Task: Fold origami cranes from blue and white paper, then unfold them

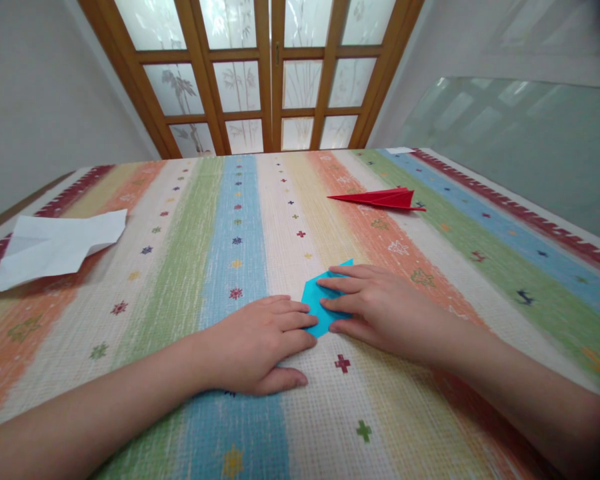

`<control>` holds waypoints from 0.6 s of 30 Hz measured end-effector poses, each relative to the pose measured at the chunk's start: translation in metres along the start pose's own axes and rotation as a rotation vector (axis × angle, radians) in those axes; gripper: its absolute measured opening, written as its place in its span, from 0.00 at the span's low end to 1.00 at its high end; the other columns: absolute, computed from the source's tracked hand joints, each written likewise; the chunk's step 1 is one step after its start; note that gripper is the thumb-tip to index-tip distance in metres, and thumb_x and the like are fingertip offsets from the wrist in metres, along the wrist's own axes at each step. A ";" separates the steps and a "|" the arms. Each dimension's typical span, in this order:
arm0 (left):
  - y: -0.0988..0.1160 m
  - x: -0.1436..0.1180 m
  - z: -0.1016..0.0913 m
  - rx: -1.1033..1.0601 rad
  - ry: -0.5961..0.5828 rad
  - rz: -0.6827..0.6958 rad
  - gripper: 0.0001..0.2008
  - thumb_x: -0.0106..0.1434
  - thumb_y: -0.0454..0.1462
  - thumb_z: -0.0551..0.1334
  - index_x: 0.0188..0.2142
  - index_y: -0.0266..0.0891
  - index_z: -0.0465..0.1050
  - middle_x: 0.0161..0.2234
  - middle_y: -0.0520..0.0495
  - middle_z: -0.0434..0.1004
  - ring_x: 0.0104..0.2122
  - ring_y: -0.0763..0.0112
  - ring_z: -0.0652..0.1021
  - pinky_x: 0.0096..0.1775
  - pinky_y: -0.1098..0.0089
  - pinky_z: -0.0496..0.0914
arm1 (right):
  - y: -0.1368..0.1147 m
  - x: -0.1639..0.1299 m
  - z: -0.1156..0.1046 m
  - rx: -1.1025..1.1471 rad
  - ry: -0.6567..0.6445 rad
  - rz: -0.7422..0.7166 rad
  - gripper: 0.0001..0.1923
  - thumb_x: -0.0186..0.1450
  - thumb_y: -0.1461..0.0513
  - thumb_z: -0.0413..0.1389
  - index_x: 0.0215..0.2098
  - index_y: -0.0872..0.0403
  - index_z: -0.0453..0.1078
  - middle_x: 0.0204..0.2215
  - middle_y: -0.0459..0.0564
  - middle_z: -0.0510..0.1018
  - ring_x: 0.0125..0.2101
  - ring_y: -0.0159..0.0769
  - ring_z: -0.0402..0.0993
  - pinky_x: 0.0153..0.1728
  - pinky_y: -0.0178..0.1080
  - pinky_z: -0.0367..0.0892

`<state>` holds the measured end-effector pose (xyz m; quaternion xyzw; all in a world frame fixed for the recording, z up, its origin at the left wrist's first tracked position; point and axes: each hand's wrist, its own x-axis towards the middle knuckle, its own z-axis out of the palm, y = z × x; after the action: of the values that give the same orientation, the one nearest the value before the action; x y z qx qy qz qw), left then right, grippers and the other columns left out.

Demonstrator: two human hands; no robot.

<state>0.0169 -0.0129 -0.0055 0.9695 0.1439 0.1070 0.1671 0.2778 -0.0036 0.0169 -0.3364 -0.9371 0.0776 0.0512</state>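
A folded piece of blue paper [316,298] lies flat on the striped tablecloth [190,267], mostly covered by my fingers. My right hand [380,308] rests on top of it, fingers stretched out and pressing it down. My left hand [263,343] lies flat beside it, its fingertips touching the paper's left edge. A red paper plane [383,198] sits farther back to the right, apart from both hands.
A crumpled white sheet [55,248] lies at the table's left edge. A small white scrap [399,151] sits at the far right corner. Wooden doors with frosted glass [260,73] stand behind the table. A glass panel [520,133] is on the right.
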 end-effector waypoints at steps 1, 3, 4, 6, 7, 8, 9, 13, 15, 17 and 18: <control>0.000 0.000 -0.001 -0.003 0.008 0.002 0.21 0.68 0.48 0.60 0.51 0.35 0.73 0.56 0.36 0.75 0.57 0.50 0.74 0.60 0.50 0.64 | 0.003 -0.001 0.000 0.009 0.004 -0.003 0.10 0.67 0.57 0.61 0.46 0.45 0.80 0.52 0.51 0.80 0.56 0.56 0.71 0.56 0.62 0.64; 0.001 0.000 -0.002 -0.009 0.024 0.009 0.18 0.69 0.47 0.60 0.49 0.36 0.75 0.54 0.37 0.77 0.56 0.52 0.75 0.59 0.52 0.66 | 0.008 -0.003 0.001 0.023 0.003 0.006 0.11 0.67 0.57 0.62 0.48 0.44 0.79 0.54 0.50 0.78 0.57 0.56 0.70 0.57 0.62 0.63; 0.001 -0.001 -0.002 -0.008 0.032 0.011 0.16 0.69 0.46 0.59 0.48 0.36 0.76 0.53 0.38 0.78 0.55 0.53 0.75 0.59 0.52 0.66 | 0.011 -0.004 0.002 0.032 -0.002 0.015 0.12 0.67 0.58 0.62 0.49 0.43 0.79 0.56 0.50 0.76 0.58 0.57 0.69 0.57 0.63 0.62; 0.001 -0.002 -0.002 0.002 0.050 0.016 0.14 0.70 0.44 0.59 0.45 0.37 0.77 0.50 0.39 0.80 0.54 0.53 0.76 0.59 0.51 0.67 | 0.017 -0.005 0.003 0.062 -0.023 0.039 0.13 0.68 0.57 0.61 0.51 0.42 0.78 0.61 0.50 0.71 0.62 0.58 0.64 0.59 0.64 0.60; 0.001 -0.002 -0.002 0.007 0.057 0.019 0.13 0.70 0.44 0.59 0.44 0.38 0.78 0.49 0.40 0.80 0.54 0.53 0.76 0.58 0.51 0.67 | 0.020 -0.006 0.003 0.083 -0.040 0.049 0.13 0.68 0.56 0.60 0.51 0.42 0.78 0.63 0.51 0.69 0.64 0.58 0.61 0.60 0.65 0.58; 0.002 -0.003 -0.002 0.010 0.060 0.019 0.13 0.70 0.43 0.59 0.43 0.38 0.78 0.48 0.41 0.81 0.53 0.54 0.77 0.58 0.51 0.67 | 0.023 -0.007 0.003 0.107 -0.061 0.056 0.14 0.69 0.55 0.59 0.51 0.41 0.78 0.64 0.51 0.67 0.65 0.59 0.59 0.61 0.66 0.56; 0.002 -0.003 -0.003 0.009 0.063 0.021 0.13 0.70 0.43 0.59 0.42 0.38 0.78 0.47 0.41 0.81 0.52 0.55 0.77 0.58 0.52 0.68 | 0.026 -0.007 0.003 0.131 -0.082 0.061 0.14 0.69 0.55 0.59 0.52 0.41 0.77 0.65 0.51 0.66 0.66 0.59 0.56 0.61 0.67 0.55; 0.004 -0.004 -0.005 -0.006 0.097 0.035 0.13 0.71 0.41 0.58 0.38 0.38 0.79 0.44 0.41 0.82 0.49 0.58 0.79 0.55 0.57 0.72 | 0.034 -0.008 0.002 0.190 -0.164 0.092 0.17 0.70 0.56 0.57 0.57 0.38 0.73 0.69 0.50 0.59 0.69 0.60 0.46 0.62 0.69 0.50; 0.004 -0.004 -0.005 -0.005 0.110 0.041 0.13 0.71 0.41 0.58 0.38 0.39 0.79 0.43 0.42 0.82 0.48 0.58 0.80 0.54 0.58 0.73 | 0.035 -0.009 0.002 0.199 -0.203 0.114 0.19 0.71 0.57 0.56 0.59 0.37 0.71 0.70 0.50 0.55 0.70 0.60 0.43 0.63 0.70 0.48; 0.004 -0.003 -0.005 0.000 0.109 0.046 0.13 0.71 0.40 0.58 0.37 0.39 0.79 0.42 0.42 0.83 0.47 0.59 0.80 0.54 0.58 0.73 | 0.036 -0.010 0.001 0.200 -0.225 0.124 0.20 0.71 0.58 0.55 0.61 0.36 0.68 0.71 0.49 0.53 0.70 0.60 0.41 0.63 0.71 0.47; 0.004 -0.003 -0.005 0.003 0.104 0.051 0.12 0.71 0.40 0.58 0.37 0.38 0.79 0.41 0.42 0.83 0.47 0.60 0.80 0.54 0.59 0.73 | 0.036 -0.010 0.001 0.198 -0.229 0.123 0.21 0.72 0.58 0.55 0.62 0.36 0.68 0.71 0.49 0.53 0.70 0.60 0.41 0.63 0.71 0.47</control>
<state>0.0134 -0.0162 -0.0002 0.9662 0.1279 0.1615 0.1553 0.3080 0.0171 0.0086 -0.3753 -0.9023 0.2104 -0.0277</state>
